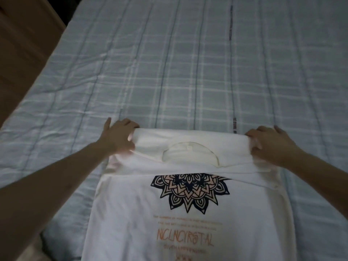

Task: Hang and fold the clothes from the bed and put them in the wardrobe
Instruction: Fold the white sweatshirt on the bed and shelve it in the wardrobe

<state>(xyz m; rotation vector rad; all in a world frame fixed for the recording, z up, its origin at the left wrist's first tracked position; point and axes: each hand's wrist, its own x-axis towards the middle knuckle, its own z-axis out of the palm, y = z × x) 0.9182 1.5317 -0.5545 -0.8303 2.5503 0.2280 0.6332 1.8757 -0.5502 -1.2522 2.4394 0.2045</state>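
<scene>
- No wardrobe or other container is in view; only the bed (188,72), covered by a pale blue checked quilt, holds anything.
- A white T-shirt (131,213) lies flat on the quilt at 6 o'clock, its collar end folded towards the person over the top of a dark and peach mandala print (190,193); orange lettering sits below the print.
- The left hand (118,136) pinches the fold's corner at 9 o'clock of the shirt; the right hand (267,143) grips the opposite corner at 3 o'clock.
- Bare quilt stretches from 10 to 2 o'clock; the bed's edge runs diagonally at 10 o'clock beside brown floor (22,44).
</scene>
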